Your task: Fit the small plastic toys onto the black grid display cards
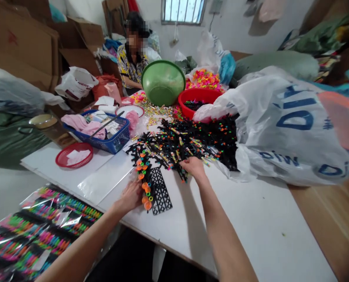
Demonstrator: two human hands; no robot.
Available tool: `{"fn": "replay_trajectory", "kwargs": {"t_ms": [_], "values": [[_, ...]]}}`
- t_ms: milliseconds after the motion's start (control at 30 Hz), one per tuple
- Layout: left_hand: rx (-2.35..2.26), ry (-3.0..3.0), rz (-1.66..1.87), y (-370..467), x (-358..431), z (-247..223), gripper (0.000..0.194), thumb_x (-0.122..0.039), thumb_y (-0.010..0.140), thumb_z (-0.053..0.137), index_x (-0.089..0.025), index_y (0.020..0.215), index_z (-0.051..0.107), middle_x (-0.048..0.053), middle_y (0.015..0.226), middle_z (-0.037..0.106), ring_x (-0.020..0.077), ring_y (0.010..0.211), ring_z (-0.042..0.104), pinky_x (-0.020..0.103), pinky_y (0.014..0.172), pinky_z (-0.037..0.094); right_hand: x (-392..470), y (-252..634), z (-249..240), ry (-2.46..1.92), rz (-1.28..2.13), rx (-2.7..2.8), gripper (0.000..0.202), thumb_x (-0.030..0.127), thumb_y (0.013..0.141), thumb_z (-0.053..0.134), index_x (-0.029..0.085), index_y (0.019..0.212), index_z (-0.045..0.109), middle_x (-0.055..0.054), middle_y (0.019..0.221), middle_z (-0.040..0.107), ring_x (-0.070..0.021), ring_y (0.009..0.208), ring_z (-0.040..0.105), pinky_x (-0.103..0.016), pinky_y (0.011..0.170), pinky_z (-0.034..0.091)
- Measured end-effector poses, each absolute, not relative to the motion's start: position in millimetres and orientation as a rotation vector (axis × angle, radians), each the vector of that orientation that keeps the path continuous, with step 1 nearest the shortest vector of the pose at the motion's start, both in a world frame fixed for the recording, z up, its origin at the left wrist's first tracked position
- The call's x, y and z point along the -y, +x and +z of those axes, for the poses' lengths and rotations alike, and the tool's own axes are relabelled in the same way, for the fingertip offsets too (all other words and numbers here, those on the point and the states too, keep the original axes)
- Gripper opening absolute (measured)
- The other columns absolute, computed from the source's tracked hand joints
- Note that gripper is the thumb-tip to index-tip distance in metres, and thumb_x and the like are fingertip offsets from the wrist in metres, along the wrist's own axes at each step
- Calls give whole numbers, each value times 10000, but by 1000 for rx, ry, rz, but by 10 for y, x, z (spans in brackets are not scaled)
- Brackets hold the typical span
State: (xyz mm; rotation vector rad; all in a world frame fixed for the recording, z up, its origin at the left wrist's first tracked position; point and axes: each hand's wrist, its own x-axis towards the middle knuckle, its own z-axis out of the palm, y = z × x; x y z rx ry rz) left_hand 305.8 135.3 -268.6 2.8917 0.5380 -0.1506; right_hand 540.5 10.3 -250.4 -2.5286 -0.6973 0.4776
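Note:
A curved row of black toy pieces with orange cup-shaped tips and small green and blue rings [144, 184] stands at the table's near edge. My left hand [131, 196] is closed against its left side, fingers partly hidden behind the pieces. Right beside the row lies a flat black lattice rack [162, 196]. At the near edge of a large heap of black toy pieces [168, 145], my right hand [193, 167] has its thumb and fingers pinched together on one piece. Striped yellowish sticks and coloured tips are mixed into that heap.
A white table [250, 227] carries a blue basket [107, 141], a red basket [74, 155], a green basin [163, 83] and a red basin [189, 105]. A big white plastic bag [280, 129] bulges at right. Bagged colourful pieces [42, 231] lie lower left. Another person [132, 58] sits opposite.

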Motion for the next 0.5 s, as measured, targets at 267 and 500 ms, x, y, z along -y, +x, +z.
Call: {"fn": "replay_trajectory", "kwargs": {"t_ms": [267, 500], "values": [[-562, 2833, -235, 3276, -1393, -2692, 388, -302, 660, 643, -131, 1004, 588, 139, 1084, 541, 306, 996, 538, 370, 795, 465, 537, 4025, -2894, -1949, 508, 726, 283, 374, 805, 466, 160, 974, 544, -52, 781, 627, -147, 642, 576, -257, 596, 470], [-553, 2844, -193, 3245, -1410, -2768, 415, -346, 665, 648, -146, 1023, 587, 131, 1101, 544, 303, 1034, 522, 368, 833, 451, 504, 3649, -3206, -2256, 265, 1098, 244, 230, 873, 410, 196, 1053, 572, -86, 906, 616, -209, 875, 578, -353, 765, 473]]}}
